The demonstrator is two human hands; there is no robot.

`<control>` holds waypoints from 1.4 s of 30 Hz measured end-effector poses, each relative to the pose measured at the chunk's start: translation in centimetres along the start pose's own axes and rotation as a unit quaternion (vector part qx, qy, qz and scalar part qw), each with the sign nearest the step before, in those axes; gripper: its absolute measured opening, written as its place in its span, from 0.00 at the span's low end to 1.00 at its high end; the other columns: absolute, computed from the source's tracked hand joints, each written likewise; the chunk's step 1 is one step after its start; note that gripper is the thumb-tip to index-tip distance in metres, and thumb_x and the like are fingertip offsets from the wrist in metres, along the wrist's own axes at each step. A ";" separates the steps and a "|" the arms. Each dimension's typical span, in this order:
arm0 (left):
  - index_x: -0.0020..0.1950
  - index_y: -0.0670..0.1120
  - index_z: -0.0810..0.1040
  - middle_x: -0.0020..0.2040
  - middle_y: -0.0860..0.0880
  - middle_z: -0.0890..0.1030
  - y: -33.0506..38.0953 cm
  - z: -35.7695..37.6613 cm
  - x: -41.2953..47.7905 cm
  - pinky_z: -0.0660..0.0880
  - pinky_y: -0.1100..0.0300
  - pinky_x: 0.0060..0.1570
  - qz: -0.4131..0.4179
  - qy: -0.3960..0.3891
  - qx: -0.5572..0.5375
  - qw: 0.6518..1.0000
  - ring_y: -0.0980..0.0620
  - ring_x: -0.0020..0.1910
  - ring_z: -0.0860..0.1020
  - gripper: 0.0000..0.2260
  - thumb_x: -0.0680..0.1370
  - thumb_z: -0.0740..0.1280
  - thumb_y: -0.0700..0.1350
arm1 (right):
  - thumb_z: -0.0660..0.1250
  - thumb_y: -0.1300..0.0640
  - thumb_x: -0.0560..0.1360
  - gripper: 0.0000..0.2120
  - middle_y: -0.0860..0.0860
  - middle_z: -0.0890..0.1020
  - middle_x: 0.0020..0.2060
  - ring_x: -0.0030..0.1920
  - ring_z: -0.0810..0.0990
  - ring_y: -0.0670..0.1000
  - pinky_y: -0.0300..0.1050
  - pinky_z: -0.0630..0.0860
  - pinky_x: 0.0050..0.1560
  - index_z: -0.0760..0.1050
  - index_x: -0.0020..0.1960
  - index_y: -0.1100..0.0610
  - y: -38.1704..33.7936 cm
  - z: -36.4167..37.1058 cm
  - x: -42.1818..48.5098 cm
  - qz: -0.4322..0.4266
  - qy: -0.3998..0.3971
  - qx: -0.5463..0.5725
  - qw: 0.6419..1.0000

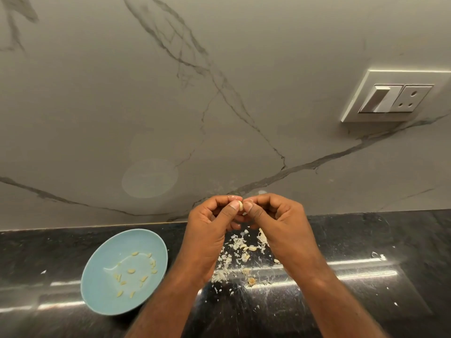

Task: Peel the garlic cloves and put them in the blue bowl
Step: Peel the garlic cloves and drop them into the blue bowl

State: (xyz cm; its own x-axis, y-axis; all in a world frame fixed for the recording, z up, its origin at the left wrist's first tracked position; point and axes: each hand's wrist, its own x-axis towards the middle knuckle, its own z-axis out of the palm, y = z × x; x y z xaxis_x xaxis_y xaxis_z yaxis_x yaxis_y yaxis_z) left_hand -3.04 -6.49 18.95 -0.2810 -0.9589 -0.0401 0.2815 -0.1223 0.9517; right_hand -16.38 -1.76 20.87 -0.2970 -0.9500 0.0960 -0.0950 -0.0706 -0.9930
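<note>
A small pale garlic clove [240,206] is pinched between the thumbs and fingertips of both hands, held above the black counter. My left hand [210,228] grips it from the left, my right hand [275,220] from the right, fingers of both curled. The blue bowl [97,293] sits on the counter to the left of my left forearm, with several peeled cloves [131,271] scattered inside. A pile of papery skins and a few loose cloves [240,254] lies on the counter under my hands.
The black stone counter [366,289] carries scattered skin flakes on its right part. A grey marbled wall rises right behind it, with a white switch and socket plate [393,97] at the upper right.
</note>
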 end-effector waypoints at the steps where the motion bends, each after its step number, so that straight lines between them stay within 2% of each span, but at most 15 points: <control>1: 0.52 0.41 0.83 0.46 0.45 0.85 0.0 0.0 0.0 0.78 0.61 0.43 -0.002 -0.002 0.000 1.000 0.51 0.44 0.82 0.07 0.76 0.70 0.42 | 0.72 0.54 0.74 0.06 0.51 0.87 0.39 0.41 0.86 0.47 0.38 0.80 0.43 0.84 0.47 0.56 -0.1 0.0 0.0 -0.001 0.012 0.008 1.000; 3: 0.52 0.41 0.83 0.45 0.45 0.84 0.0 0.1 0.0 0.78 0.61 0.42 -0.012 -0.003 -0.011 1.000 0.51 0.43 0.81 0.06 0.78 0.68 0.39 | 0.71 0.52 0.75 0.07 0.52 0.85 0.36 0.38 0.84 0.49 0.40 0.80 0.41 0.83 0.43 0.55 0.1 -0.2 0.1 0.008 0.050 -0.004 0.999; 5: 0.51 0.40 0.82 0.44 0.45 0.84 0.1 0.1 0.0 0.78 0.60 0.41 -0.027 0.000 -0.034 0.999 0.51 0.42 0.81 0.05 0.78 0.67 0.38 | 0.70 0.55 0.78 0.03 0.51 0.85 0.39 0.41 0.84 0.50 0.43 0.80 0.42 0.82 0.46 0.51 0.6 -0.5 0.4 0.025 0.079 -0.064 0.994; 6: 0.50 0.40 0.82 0.44 0.44 0.84 0.1 0.1 0.0 0.78 0.61 0.41 -0.033 0.003 -0.045 0.998 0.51 0.42 0.81 0.04 0.78 0.67 0.37 | 0.68 0.59 0.79 0.08 0.47 0.84 0.43 0.44 0.83 0.48 0.41 0.80 0.43 0.81 0.53 0.47 0.6 -0.6 0.6 0.034 0.072 -0.108 0.991; 8: 0.50 0.40 0.81 0.44 0.44 0.84 0.0 0.1 0.1 0.78 0.61 0.41 -0.040 0.010 -0.058 0.997 0.50 0.42 0.81 0.04 0.78 0.67 0.36 | 0.64 0.64 0.80 0.22 0.40 0.81 0.53 0.51 0.81 0.40 0.35 0.76 0.44 0.73 0.68 0.43 0.9 -0.7 0.8 0.046 0.044 -0.182 0.981; 9: 0.50 0.40 0.81 0.44 0.44 0.84 0.0 0.1 0.1 0.79 0.61 0.42 -0.041 0.012 -0.062 0.997 0.50 0.42 0.82 0.04 0.77 0.68 0.36 | 0.65 0.63 0.80 0.23 0.38 0.79 0.54 0.52 0.79 0.38 0.33 0.76 0.45 0.71 0.70 0.43 0.8 -0.7 0.8 0.048 0.042 -0.198 0.978; 11: 0.50 0.40 0.82 0.45 0.44 0.85 0.0 0.0 0.2 0.79 0.60 0.43 -0.041 0.014 -0.068 0.997 0.49 0.44 0.83 0.06 0.75 0.70 0.39 | 0.69 0.57 0.79 0.17 0.39 0.81 0.51 0.51 0.80 0.37 0.31 0.76 0.45 0.76 0.66 0.46 0.5 -0.4 0.5 0.035 0.042 -0.185 0.981; 13: 0.49 0.42 0.84 0.46 0.45 0.85 0.0 0.0 0.2 0.80 0.58 0.46 -0.042 0.015 -0.066 0.997 0.50 0.47 0.83 0.09 0.71 0.71 0.43 | 0.73 0.54 0.76 0.11 0.43 0.85 0.46 0.49 0.82 0.39 0.34 0.79 0.47 0.81 0.58 0.48 0.2 -0.2 0.1 0.023 0.013 -0.130 0.991; 16: 0.47 0.45 0.85 0.48 0.45 0.85 0.1 -0.1 0.1 0.80 0.56 0.49 -0.045 0.003 -0.073 0.996 0.49 0.50 0.83 0.08 0.70 0.72 0.44 | 0.73 0.56 0.75 0.06 0.47 0.87 0.44 0.47 0.85 0.45 0.38 0.81 0.48 0.83 0.52 0.51 -0.1 0.1 -0.2 0.021 -0.035 -0.055 0.998; 22: 0.48 0.45 0.85 0.46 0.43 0.85 0.4 -0.4 -0.4 0.80 0.60 0.47 -0.002 -0.022 -0.017 1.000 0.49 0.45 0.82 0.08 0.71 0.71 0.45 | 0.73 0.62 0.73 0.05 0.55 0.87 0.41 0.42 0.86 0.51 0.37 0.79 0.41 0.83 0.49 0.60 0.2 -0.1 -0.1 0.024 -0.021 0.066 0.997; 27: 0.47 0.44 0.85 0.42 0.43 0.85 0.4 -0.6 -0.2 0.79 0.60 0.44 -0.003 -0.011 -0.002 1.000 0.49 0.41 0.81 0.09 0.69 0.73 0.46 | 0.73 0.63 0.74 0.04 0.53 0.87 0.40 0.44 0.86 0.51 0.44 0.83 0.48 0.83 0.48 0.57 0.0 0.0 -0.2 -0.020 -0.023 -0.009 0.999; 31: 0.49 0.39 0.84 0.41 0.43 0.85 0.7 -0.7 0.1 0.79 0.61 0.39 -0.054 -0.026 -0.012 0.998 0.51 0.39 0.81 0.13 0.69 0.73 0.46 | 0.74 0.62 0.74 0.06 0.45 0.86 0.40 0.42 0.85 0.44 0.35 0.80 0.44 0.83 0.46 0.51 -0.2 0.1 -0.2 -0.055 -0.012 -0.076 0.996; 34: 0.49 0.38 0.84 0.42 0.42 0.85 0.8 -1.2 0.3 0.78 0.62 0.39 -0.075 -0.032 -0.036 0.996 0.52 0.40 0.81 0.12 0.69 0.74 0.43 | 0.75 0.63 0.74 0.08 0.44 0.86 0.40 0.42 0.85 0.44 0.35 0.80 0.44 0.83 0.47 0.50 -0.2 0.1 -0.2 -0.065 -0.013 -0.098 0.993; 38: 0.47 0.42 0.86 0.43 0.42 0.85 0.9 -1.4 0.3 0.78 0.62 0.40 -0.057 -0.032 -0.032 0.997 0.51 0.42 0.81 0.09 0.68 0.74 0.42 | 0.74 0.64 0.74 0.07 0.48 0.87 0.42 0.44 0.86 0.47 0.39 0.82 0.46 0.84 0.49 0.53 -0.2 0.3 -0.3 -0.054 -0.015 -0.062 0.996; 42: 0.48 0.43 0.86 0.43 0.44 0.86 0.8 -1.2 0.1 0.79 0.61 0.43 -0.016 -0.033 0.003 0.999 0.52 0.42 0.82 0.08 0.70 0.73 0.43 | 0.73 0.64 0.74 0.06 0.54 0.87 0.42 0.45 0.87 0.53 0.42 0.82 0.47 0.83 0.50 0.58 -0.1 0.4 -0.3 -0.013 0.000 0.038 0.999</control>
State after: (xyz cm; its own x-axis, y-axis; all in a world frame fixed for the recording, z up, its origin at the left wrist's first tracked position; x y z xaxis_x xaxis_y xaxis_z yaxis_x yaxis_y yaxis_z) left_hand -1.73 -6.97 19.38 -0.3492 -0.9357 -0.0504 0.2670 -0.1509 0.9518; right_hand -15.90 -1.62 20.95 -0.2962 -0.9473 0.1218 -0.0308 -0.1180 -0.9925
